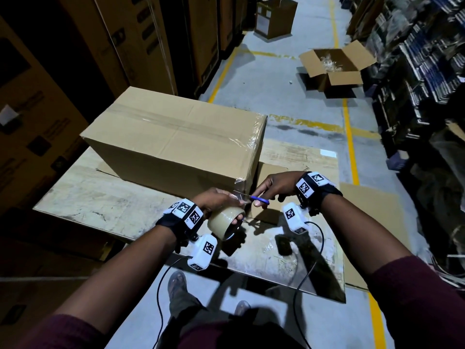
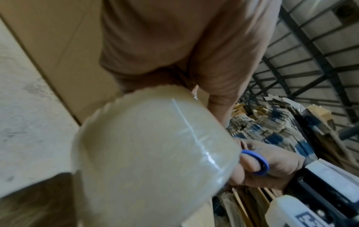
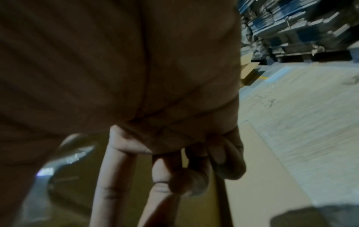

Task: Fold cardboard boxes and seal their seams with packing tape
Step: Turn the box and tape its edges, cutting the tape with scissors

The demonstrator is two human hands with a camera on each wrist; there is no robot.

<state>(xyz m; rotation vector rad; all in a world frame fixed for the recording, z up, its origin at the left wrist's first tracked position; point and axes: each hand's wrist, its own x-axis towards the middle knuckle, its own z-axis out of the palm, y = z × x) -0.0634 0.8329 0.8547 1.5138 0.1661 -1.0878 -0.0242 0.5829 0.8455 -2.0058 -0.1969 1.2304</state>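
A large closed cardboard box (image 1: 176, 137) lies on the worktable (image 1: 105, 197), clear tape running along its top seam and down its near right corner. My left hand (image 1: 219, 201) grips a roll of packing tape (image 1: 225, 221) (image 2: 155, 153), fingers through its core, just below that corner. A strip of tape stretches from the roll to the box. My right hand (image 1: 271, 187) (image 2: 272, 165) holds blue-handled scissors (image 1: 260, 200) (image 2: 258, 162), their blades at the strip. In the right wrist view only my curled fingers (image 3: 186, 173) show; the scissors are hidden there.
Flat cardboard sheets (image 1: 297, 157) lie under and beside the box. An open box (image 1: 334, 69) and a taller open box (image 1: 274, 17) stand on the floor beyond. Stacked cartons (image 1: 75, 59) wall the left; racks of flat stock (image 1: 422, 84) line the right. My feet (image 1: 177, 283) are below the table edge.
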